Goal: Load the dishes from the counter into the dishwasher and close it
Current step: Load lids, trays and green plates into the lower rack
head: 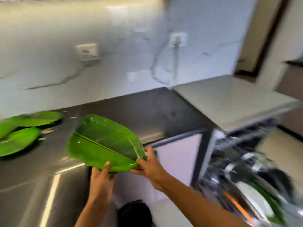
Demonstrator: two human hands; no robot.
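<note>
Both hands on one green leaf-shaped plate (105,143), held at the near edge of the steel counter (147,112). My left hand (100,179) grips its near rim, thumb on top; my right hand (148,166) pinches the pointed end.

Risk I see — the plate looks wet, tilted, held only at one end; it could slip on the swing right.

Dishwasher rack (246,185) at right is open, already crowded, blurred — I may clip dishes going in.

Farther left, more green plates (24,130) wait, overlapping.
</note>
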